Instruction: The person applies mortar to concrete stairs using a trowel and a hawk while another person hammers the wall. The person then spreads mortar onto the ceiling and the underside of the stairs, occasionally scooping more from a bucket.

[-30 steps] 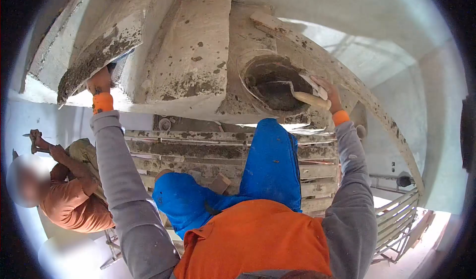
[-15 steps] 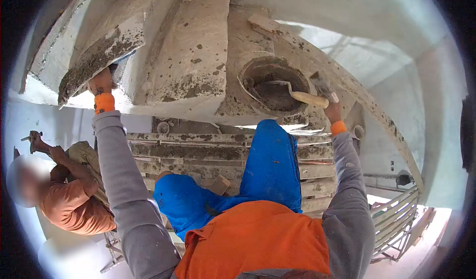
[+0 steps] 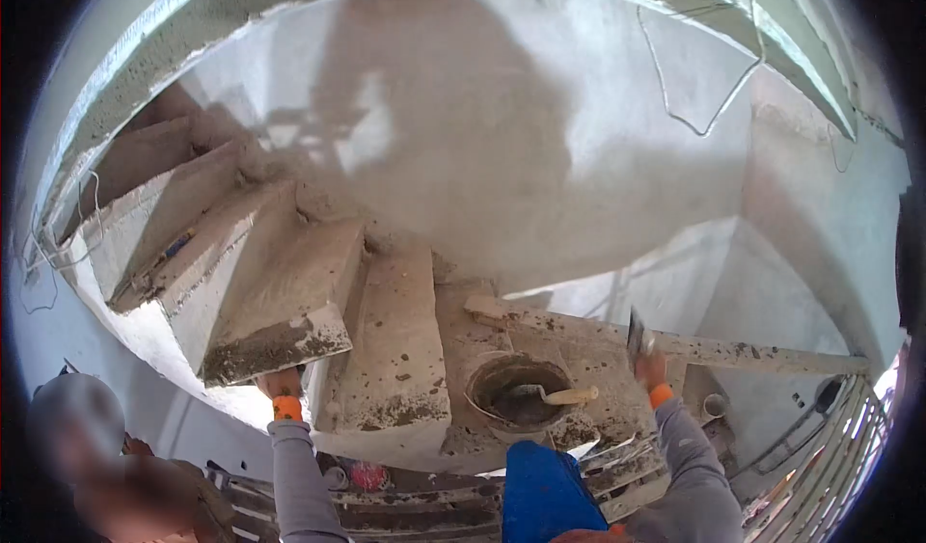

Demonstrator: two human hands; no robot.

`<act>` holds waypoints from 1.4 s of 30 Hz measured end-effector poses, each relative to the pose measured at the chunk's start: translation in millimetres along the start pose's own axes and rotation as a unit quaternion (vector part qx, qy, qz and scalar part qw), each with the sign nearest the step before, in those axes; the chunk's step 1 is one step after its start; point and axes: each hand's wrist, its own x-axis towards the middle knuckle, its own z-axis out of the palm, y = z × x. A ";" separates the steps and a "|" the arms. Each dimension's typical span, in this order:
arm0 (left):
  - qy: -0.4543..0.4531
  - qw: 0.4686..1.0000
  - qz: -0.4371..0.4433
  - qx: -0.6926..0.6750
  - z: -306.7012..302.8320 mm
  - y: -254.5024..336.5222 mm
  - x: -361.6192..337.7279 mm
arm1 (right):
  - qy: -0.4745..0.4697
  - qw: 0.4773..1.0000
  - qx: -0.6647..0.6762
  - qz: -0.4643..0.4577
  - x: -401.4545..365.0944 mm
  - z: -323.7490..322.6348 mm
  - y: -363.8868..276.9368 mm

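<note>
My blue-trousered knee sits low centre. Left of it, my left hand grips beneath the grey flat board loaded with mortar, propping it level so the mix stays put. At lower right, my right hand clenches a small dark flat tool upright. Between them, the round mortar-caked bucket holds the wooden-handled trowel, parked within reach. Grey concrete stair steps rise beyond.

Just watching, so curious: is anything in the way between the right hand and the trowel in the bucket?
Nothing visible stands between them. The trowel lies in the bucket, its handle pointing toward the right hand, with only bare mortar-spattered concrete between. That hand is not free, though: it grips a dark flat tool.
</note>
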 end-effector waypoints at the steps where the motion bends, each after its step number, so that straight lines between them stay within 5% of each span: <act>1: 0.029 0.998 -0.009 -0.047 4.0 -1.7 1.0 | 0.123 0.986 0.078 -0.087 17.9 -29.9 -24.2; 2: 0.022 0.997 -0.032 -0.063 2.8 -1.2 1.2 | 0.141 0.954 0.264 -0.017 26.1 -87.8 -83.3; 3: 0.014 0.995 -0.056 -0.079 0.6 0.6 1.2 | 0.178 0.956 0.183 -0.146 43.2 -117.9 -102.2; 5: -0.030 0.986 -0.100 -0.131 -18.7 11.6 1.8 | 0.364 0.869 0.234 -0.240 53.1 -211.4 -199.9; 6: 0.020 0.976 -0.072 -0.206 -0.1 3.4 2.5 | 0.496 0.818 0.008 -0.291 71.9 -237.0 -216.8; 7: 0.070 0.957 -0.043 -0.277 32.3 -10.7 3.0 | 0.424 0.809 0.319 -0.254 85.6 -251.6 -243.5; 8: 0.073 0.958 -0.031 -0.277 35.2 -14.0 4.6 | 0.501 0.780 0.191 -0.322 104.2 -285.6 -258.5; 10: 0.032 0.978 -0.024 -0.206 18.7 -8.5 4.5 | 0.479 0.709 0.436 -0.278 110.1 -339.3 -315.0; 12: -0.024 0.994 -0.039 -0.104 -3.8 5.0 4.0 | 0.534 0.658 0.467 -0.252 146.1 -362.3 -339.5; 14: -0.049 0.996 -0.058 -0.047 -13.2 10.8 4.5 | 0.508 0.670 0.508 -0.187 159.3 -389.1 -360.3; 17: -0.049 0.997 -0.050 -0.038 -23.1 13.8 3.1 | 0.666 0.611 0.394 -0.170 201.3 -403.7 -377.2; 20: -0.022 0.995 -0.061 -0.071 -37.7 20.8 1.8 | 0.612 0.598 0.484 -0.182 195.4 -405.3 -409.9; 22: 0.050 0.996 -0.029 -0.061 0.2 7.3 2.5 | 0.566 0.664 0.457 -0.172 201.5 -381.6 -436.1; 23: 0.044 0.997 -0.008 -0.069 -2.6 7.2 3.5 | 0.533 0.553 0.575 -0.284 192.7 -365.3 -467.3; 24: 0.020 0.996 -0.030 -0.082 -12.2 12.0 3.4 | 0.567 0.706 0.353 -0.233 198.5 -343.7 -491.0; 26: -0.025 0.992 -0.071 -0.103 -31.7 21.8 2.7 | 0.513 0.613 0.552 -0.238 127.5 -335.3 -562.8; 27: -0.012 0.996 -0.044 -0.074 -28.9 19.7 3.5 | 0.461 0.631 0.558 -0.278 97.9 -330.9 -584.7; 29: 0.014 1.000 0.005 -0.017 -26.7 17.3 3.7 | 0.400 0.640 0.563 -0.337 70.6 -323.7 -598.0; 31: -0.033 0.999 -0.038 -0.018 -29.8 19.5 3.8 | 0.389 0.625 0.561 -0.379 54.1 -320.0 -608.1; 33: -0.103 0.990 -0.090 -0.038 -56.1 35.4 3.9 | 0.301 0.663 0.607 -0.319 60.3 -316.0 -584.9; 35: -0.098 0.992 -0.084 -0.017 -55.1 36.4 3.5 | 0.492 0.701 0.433 -0.282 99.5 -322.7 -535.7; 38: -0.130 0.980 -0.124 -0.085 -42.6 29.4 4.8 | 0.627 0.616 0.416 -0.234 148.2 -361.9 -464.8; 40: -0.124 0.979 -0.131 -0.094 -52.5 34.1 2.8 | 0.495 0.582 0.608 -0.216 141.9 -393.2 -448.7; 42: -0.130 0.982 -0.114 -0.077 -53.1 34.0 2.6 | 0.494 0.495 0.674 -0.239 151.1 -394.5 -465.2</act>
